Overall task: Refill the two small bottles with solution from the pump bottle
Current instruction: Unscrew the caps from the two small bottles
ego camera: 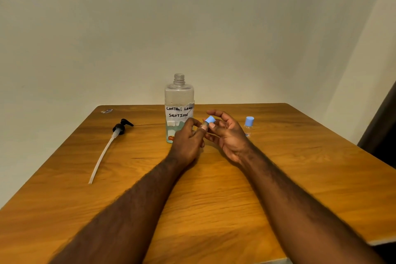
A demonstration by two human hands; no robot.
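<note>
The big clear pump bottle [179, 100], labelled "contact lens solution", stands open-necked at the back middle of the table, with pale liquid low inside. Its black pump head [121, 127] with a long white tube lies to the left. My left hand [186, 142] grips one small bottle [204, 127] in front of the big bottle; most of its body is hidden in my fingers. My right hand [227, 133] curls thumb and fingertips around its blue cap [210, 119]. A second small bottle [249, 125], blue cap on, stands upright just right of my right hand.
The wooden table [214, 195] sits in a corner, with walls behind and to the left. A small scrap or wrapper [106, 111] lies at the back left corner. The table's right edge drops off near a dark curtain.
</note>
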